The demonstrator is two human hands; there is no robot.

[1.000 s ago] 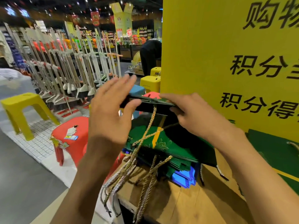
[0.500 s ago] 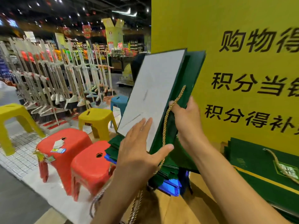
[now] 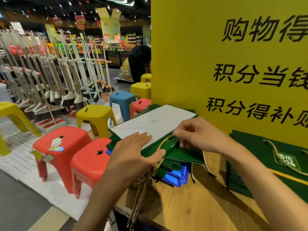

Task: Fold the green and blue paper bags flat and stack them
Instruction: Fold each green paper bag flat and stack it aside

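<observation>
The yellow sign (image 3: 200,55) behind the worktop (image 3: 191,207) carries big black characters: 购物得 on the top line, 积分当 and a cut-off character that looks like 钱 on the second, 积分得补 on the third. Each line runs off the right edge. The top green bag (image 3: 155,122) lies flat with its white panel up. A tiny line of print sits at the middle of that panel, too small for me to read. To the right, a second stack of green bags (image 3: 260,152) shows a gold-framed logo, blurred past reading.

My left grip (image 3: 133,152) lies flat and open on the near end of the white panel, fingers straight, thumb along the bag's near green edge. My right grip (image 3: 196,134) is closed on the same bag: its curled fingers pinch the green edge on the right, just beside the gold rope handle (image 3: 164,142). So the bag lies under and between both grips, on top of a pile of folded green bags (image 3: 183,155) with blue bags (image 3: 176,178) at the bottom. The pile sits at the worktop's left corner, close to the sign, and more rope handles (image 3: 141,185) hang over the worktop's edge.
</observation>
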